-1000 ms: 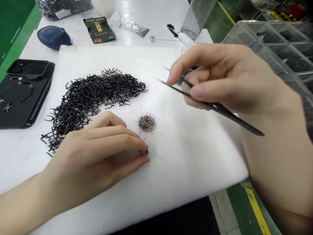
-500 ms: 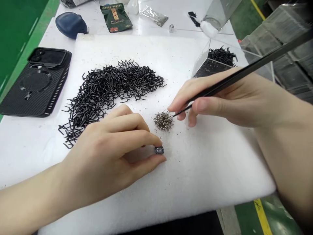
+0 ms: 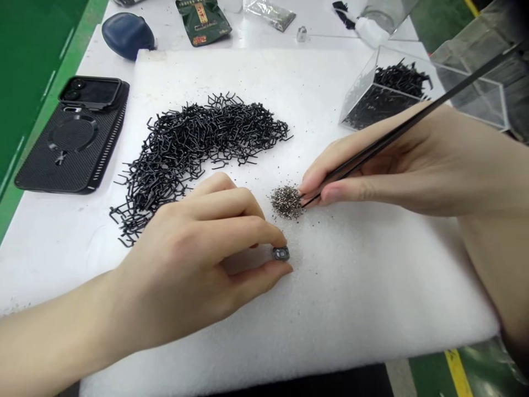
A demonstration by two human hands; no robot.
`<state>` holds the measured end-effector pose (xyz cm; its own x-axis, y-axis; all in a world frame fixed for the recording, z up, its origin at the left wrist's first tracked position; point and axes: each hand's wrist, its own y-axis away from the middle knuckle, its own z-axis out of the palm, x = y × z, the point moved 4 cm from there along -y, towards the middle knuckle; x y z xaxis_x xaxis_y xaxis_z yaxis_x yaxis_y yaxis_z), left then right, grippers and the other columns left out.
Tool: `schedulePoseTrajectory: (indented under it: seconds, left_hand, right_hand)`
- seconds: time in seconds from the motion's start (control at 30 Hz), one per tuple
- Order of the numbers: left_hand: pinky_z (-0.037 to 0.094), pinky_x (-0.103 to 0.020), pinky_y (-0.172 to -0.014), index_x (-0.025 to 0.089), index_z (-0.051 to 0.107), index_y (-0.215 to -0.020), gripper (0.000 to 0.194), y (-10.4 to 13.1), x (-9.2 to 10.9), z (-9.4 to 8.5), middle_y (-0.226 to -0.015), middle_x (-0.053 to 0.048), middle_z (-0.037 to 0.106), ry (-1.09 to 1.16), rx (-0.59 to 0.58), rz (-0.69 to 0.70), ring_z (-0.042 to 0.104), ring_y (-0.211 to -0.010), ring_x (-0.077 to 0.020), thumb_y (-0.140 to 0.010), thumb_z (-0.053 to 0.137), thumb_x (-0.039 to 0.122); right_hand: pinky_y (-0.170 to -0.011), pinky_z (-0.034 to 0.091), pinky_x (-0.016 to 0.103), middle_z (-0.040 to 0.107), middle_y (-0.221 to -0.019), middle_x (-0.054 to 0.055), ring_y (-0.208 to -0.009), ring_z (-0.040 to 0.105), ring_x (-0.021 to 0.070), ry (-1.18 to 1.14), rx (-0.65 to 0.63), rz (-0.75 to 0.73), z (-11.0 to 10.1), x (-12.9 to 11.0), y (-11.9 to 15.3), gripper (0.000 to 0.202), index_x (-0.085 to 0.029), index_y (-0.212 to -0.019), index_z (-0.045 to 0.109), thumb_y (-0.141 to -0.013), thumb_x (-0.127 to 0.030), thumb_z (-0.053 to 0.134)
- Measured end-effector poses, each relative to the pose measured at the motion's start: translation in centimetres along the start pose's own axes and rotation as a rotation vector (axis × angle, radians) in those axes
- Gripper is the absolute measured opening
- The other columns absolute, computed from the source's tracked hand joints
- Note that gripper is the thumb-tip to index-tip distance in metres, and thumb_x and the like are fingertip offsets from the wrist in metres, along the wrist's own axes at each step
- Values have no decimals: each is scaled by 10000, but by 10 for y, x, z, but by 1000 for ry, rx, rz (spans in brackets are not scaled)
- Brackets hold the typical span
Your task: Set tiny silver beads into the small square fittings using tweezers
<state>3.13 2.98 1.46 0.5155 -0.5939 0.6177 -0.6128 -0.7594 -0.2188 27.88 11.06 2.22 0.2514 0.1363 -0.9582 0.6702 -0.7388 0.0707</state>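
Observation:
Between thumb and index finger, my left hand [image 3: 198, 259] pinches a small dark rectangular part [image 3: 281, 253] with a lighter ring on its face. My right hand [image 3: 392, 165] holds black tweezers [image 3: 417, 118] slantwise. Their two tips are apart and sit at the right edge of a small heap of tiny metallic pieces [image 3: 287, 201]. The heap lies on a white foam pad [image 3: 372, 298], just beyond the pinched part. Whether the tips grip a piece is too small to tell.
A curved pile of bent black pieces [image 3: 206, 135] lies behind my left hand. A clear box [image 3: 359, 99] of black pieces stands behind my right hand. Along the left and back are a phone in a black case [image 3: 78, 138], a blue bulb [image 3: 127, 36] and a green packet [image 3: 203, 22].
The whole view has shifted, moving things rightward in it. The tweezers' tips have spread apart and lie lower against the heap's right edge. My left hand keeps its pinch.

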Motion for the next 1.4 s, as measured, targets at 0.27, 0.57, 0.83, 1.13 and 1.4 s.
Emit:
schedulePoseTrajectory:
  seconds: [0.27, 0.57, 0.83, 1.13, 1.4]
  left_hand:
    - [669, -359, -893, 297, 885, -1112, 64, 1, 0, -2, -1012, 11, 843, -3, -12, 15, 738, -962, -216, -1142, 845, 258]
    - [671, -371, -886, 306, 882, -1106, 78, 0, 1, -2, -1003, 1, 850, 2, -13, 8, 756, -959, -226, -1150, 829, 269]
    - [661, -343, -884, 291, 887, -1113, 73, 1, -1, -2, -998, 13, 844, 0, -10, 27, 742, -953, -204, -1146, 837, 250]
    - [663, -346, -899, 283, 890, -1098, 96, 1, 1, -3, -1001, 14, 847, 18, 23, 20, 740, -959, -201, -1152, 827, 235]
    - [665, -340, -869, 252, 908, -1090, 94, -1, 0, -3, -978, -4, 853, 0, 44, 22, 748, -958, -218, -1153, 840, 237]
  right_hand:
    - [-1005, 826, 396, 982, -1086, -6, -1024, 946, 266, 5, 27, 14, 2, 4, 1, 126, -346, -1032, 1032, -962, -243, 1046]
    - [-985, 806, 400, 984, -1116, -3, -1055, 937, 276, 65, 29, 1, 1, 5, 1, 76, -382, -1033, 1038, -975, -333, 1040]
    - [-963, 804, 385, 983, -1098, -2, -1023, 932, 271, 87, 26, -19, 2, 4, 1, 68, -384, -1030, 1038, -984, -333, 1042]
    - [-953, 806, 358, 983, -1062, -23, -1004, 937, 244, 42, 10, -35, 0, 6, -1, 98, -397, -1021, 1030, -982, -307, 1031]
    - [-837, 806, 317, 976, -1012, 13, -910, 943, 237, -17, 6, -36, 3, 2, 1, 94, -366, -1049, 1034, -994, -292, 1050]
